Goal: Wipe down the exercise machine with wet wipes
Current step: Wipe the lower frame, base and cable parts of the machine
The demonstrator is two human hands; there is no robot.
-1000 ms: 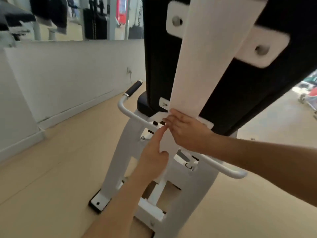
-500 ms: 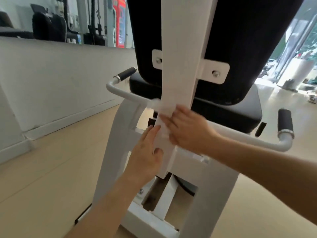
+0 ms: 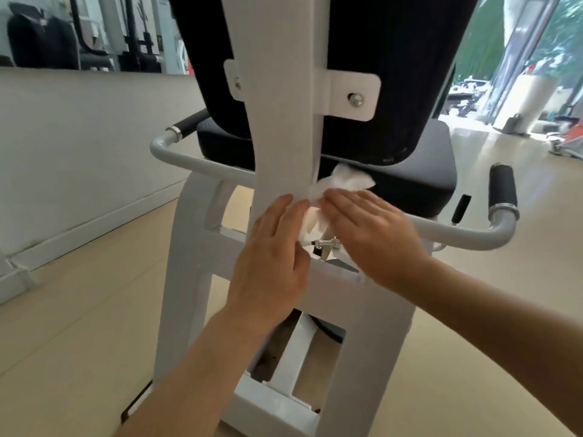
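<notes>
the upright post [image 3: 284, 121] stands at the middle of the exercise machine [image 3: 372, 310], with the back pad [image 3: 394, 74] behind it and the seat pad [image 3: 435, 165] beyond. the handle bar [image 3: 202, 162] runs out left and right of the post. the left hand [image 3: 271, 257] lies flat on the lower post; the right hand [image 3: 375, 234], just beside it, presses the wet wipe [image 3: 344, 181] at the post's right edge, below the back pad.

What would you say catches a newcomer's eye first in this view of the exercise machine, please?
The two hands meeting at the centre stand out: the left hand lies flat on the white upright post, and the right hand presses a crumpled wet wipe against the post's right edge. Behind them rises the black back pad, bracketed to the post, and a white handlebar with a black grip curves out on the right.
</notes>
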